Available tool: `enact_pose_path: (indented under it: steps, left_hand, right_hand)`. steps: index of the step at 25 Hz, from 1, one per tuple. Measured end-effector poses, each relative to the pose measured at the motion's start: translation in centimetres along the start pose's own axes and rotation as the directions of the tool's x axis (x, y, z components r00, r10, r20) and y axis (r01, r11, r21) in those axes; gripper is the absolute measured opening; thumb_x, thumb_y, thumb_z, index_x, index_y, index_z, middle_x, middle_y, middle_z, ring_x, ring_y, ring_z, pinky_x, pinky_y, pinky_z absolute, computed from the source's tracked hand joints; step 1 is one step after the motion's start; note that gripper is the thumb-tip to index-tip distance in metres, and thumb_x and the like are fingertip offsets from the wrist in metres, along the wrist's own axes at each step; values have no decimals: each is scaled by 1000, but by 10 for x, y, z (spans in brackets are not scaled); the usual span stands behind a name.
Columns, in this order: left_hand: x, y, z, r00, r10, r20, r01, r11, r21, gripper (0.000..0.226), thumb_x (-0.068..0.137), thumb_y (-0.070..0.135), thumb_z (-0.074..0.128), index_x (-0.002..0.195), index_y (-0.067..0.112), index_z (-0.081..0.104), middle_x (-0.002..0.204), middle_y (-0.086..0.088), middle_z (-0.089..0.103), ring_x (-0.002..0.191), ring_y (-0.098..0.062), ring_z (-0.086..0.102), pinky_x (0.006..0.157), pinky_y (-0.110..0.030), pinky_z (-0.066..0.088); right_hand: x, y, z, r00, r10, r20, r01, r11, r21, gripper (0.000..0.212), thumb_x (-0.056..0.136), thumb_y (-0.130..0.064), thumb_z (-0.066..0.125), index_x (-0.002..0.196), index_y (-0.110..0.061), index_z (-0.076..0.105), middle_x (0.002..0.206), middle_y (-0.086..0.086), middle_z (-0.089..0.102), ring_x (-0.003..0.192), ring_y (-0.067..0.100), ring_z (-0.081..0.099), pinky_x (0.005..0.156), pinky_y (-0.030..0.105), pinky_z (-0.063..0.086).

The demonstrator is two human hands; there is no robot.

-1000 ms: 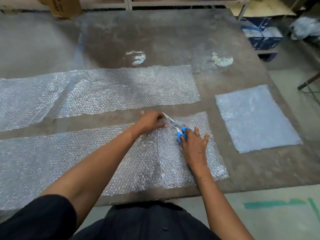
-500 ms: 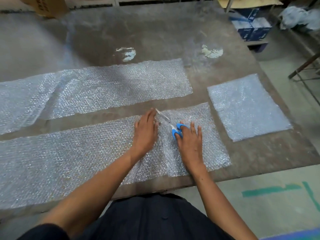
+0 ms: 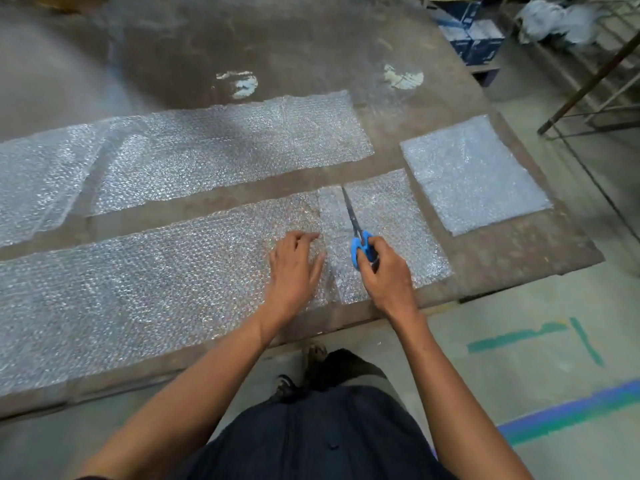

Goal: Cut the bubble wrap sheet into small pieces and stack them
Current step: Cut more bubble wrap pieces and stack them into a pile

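A long strip of bubble wrap (image 3: 145, 282) lies along the near edge of the brown table (image 3: 311, 46). My left hand (image 3: 294, 271) rests flat on it with fingers slightly bent. My right hand (image 3: 384, 275) grips blue-handled scissors (image 3: 356, 233), whose blades point away along a line across the strip. Right of the blades lies the strip's end section (image 3: 391, 230). A second long strip (image 3: 194, 154) lies further back. A stack of cut pieces (image 3: 474, 171) sits at the table's right side.
The table's near edge runs just below the strip, with concrete floor and green and blue tape marks (image 3: 533, 337) beyond. Blue boxes (image 3: 474, 36) and a metal frame (image 3: 588, 84) stand at the right. Two white patches (image 3: 239, 83) mark the tabletop.
My left hand has slid back towards me and now lies flat on the strip. My right hand has closed round the scissor handles, and the blades now point straight across the strip.
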State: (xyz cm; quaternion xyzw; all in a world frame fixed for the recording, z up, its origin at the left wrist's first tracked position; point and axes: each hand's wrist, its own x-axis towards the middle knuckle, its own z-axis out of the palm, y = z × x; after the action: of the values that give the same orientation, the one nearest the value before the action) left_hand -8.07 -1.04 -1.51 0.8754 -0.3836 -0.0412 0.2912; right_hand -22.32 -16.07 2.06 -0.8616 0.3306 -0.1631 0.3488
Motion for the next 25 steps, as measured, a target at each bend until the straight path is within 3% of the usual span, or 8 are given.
enact_pose_path:
  steps: [2, 4, 6, 8, 13, 16, 21, 25]
  left_hand:
    - [-27, 2, 8, 993, 116, -23, -117, 992, -55, 30, 103, 37, 66, 128, 21, 66, 115, 1, 58, 106, -16, 55, 93, -40, 47]
    - [-53, 2, 9, 985, 167, 41, -163, 983, -86, 23, 97, 32, 73, 116, 20, 71, 104, 3, 62, 97, -18, 59, 86, -42, 50]
    - [-72, 0, 13, 983, 169, 76, -166, 985, -49, 23, 93, 34, 77, 112, 21, 73, 102, 2, 64, 95, -24, 61, 83, -44, 51]
    - [-83, -1, 16, 986, 151, 67, -149, 988, -37, 22, 93, 35, 77, 110, 21, 76, 102, 2, 65, 94, -25, 61, 81, -44, 51]
    - [-85, 6, 15, 996, 76, 38, -73, 994, -77, 19, 99, 34, 70, 109, 21, 80, 100, 6, 65, 95, -16, 58, 83, -38, 51]
    - [-83, 8, 14, 996, 90, 23, -89, 995, -37, 18, 101, 32, 69, 106, 19, 80, 97, 4, 66, 92, -16, 58, 81, -38, 52]
    - [-78, 18, 14, 991, 127, 35, -130, 987, 100, 19, 105, 30, 62, 105, 13, 71, 101, -2, 62, 89, -20, 58, 74, -38, 53]
    - [-83, 25, 14, 996, 89, -12, -90, 996, -17, 21, 106, 29, 57, 112, 11, 66, 106, -2, 56, 89, -16, 55, 78, -31, 50]
  right_hand:
    - [-27, -3, 0, 984, 141, 109, -152, 983, 100, 24, 107, -39, 57, 91, -22, 62, 74, -7, 66, 63, 9, 57, 64, 38, 44]
    - [-55, 1, 0, 933, 230, 278, -301, 921, 248, 34, 104, -44, 55, 84, -18, 65, 72, -3, 72, 60, 13, 58, 64, 38, 44]
    - [-81, 3, -2, 847, 267, 459, -471, 778, 417, 44, 98, -56, 58, 82, -16, 66, 66, 3, 67, 55, 18, 55, 59, 34, 45]
    - [-106, 7, -3, 753, 314, 578, -615, 648, 449, 53, 92, -64, 63, 84, -12, 64, 63, 8, 61, 49, 20, 53, 51, 28, 45]
    - [-161, 15, -13, 634, 281, 721, -742, 485, 463, 54, 87, -60, 53, 78, -8, 61, 59, 10, 56, 43, 19, 50, 41, 23, 36]
    - [-174, 22, -13, 619, 282, 733, -753, 480, 450, 53, 92, -58, 62, 78, -7, 61, 59, 10, 55, 43, 17, 49, 42, 22, 41]
    - [-160, 27, -2, 639, 319, 701, -728, 546, 415, 51, 96, -55, 55, 82, -7, 62, 61, 10, 57, 44, 16, 50, 41, 23, 42]
    - [-150, 28, 6, 670, 308, 676, -696, 578, 426, 49, 108, -48, 48, 90, -6, 64, 65, 8, 58, 48, 18, 49, 41, 22, 40]
